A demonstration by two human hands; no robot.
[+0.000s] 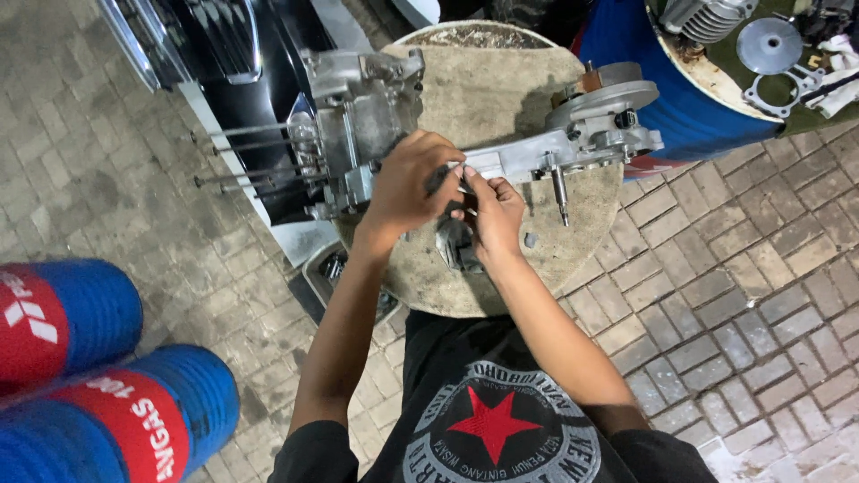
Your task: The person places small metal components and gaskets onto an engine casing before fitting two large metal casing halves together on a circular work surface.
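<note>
In the head view, one grey metal engine casing [501, 152] lies across one round table [573, 241] topped with worn beige cloth. Four long thin studs [246, 161] stick out of the casing's left end, over the brick floor [734, 295]. Three blue drums show: two lying at near left [116, 394], and one standing at far right [689, 98] with loose metal parts on its lid.

The left hand [407, 183] rests on the middle of the casing, its fingers [438, 152] curled down over the metal in a loose grip. The right hand [494, 215] sits just beside it, touching it, fingers [472, 183] bent close together against the casing's near edge; whether they pinch something small I cannot tell.
</note>
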